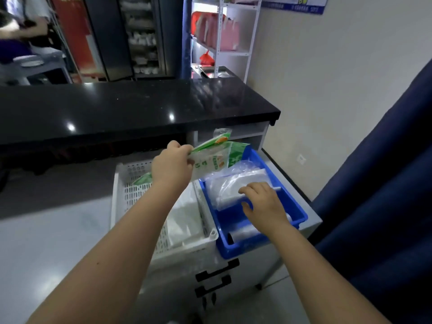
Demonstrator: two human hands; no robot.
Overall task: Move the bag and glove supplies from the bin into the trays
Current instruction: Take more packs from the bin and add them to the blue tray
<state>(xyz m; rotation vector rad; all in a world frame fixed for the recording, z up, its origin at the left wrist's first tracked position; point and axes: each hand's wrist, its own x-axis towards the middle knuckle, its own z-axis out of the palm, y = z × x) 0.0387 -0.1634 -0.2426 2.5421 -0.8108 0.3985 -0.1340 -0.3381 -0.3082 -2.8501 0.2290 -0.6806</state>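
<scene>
My left hand (171, 164) grips a green-and-white supply packet (211, 157) and holds it in the air over the gap between the white perforated tray (121, 183) and the blue bin (297, 213). Another green packet (143, 180) peeks out in the tray behind my wrist, and white bags (184, 220) lie on the tray floor. My right hand (263, 202) is inside the blue bin with curled fingers on a stack of clear plastic bags (233, 185). A roll of clear bags (245, 232) lies at the bin's near end.
Tray and bin sit side by side on a grey cabinet (233, 272) with black handles. A black countertop (117, 108) runs behind. A dark blue curtain (378, 206) hangs at the right. White shelving (233, 38) stands at the back, and a person (21, 24) is at far left.
</scene>
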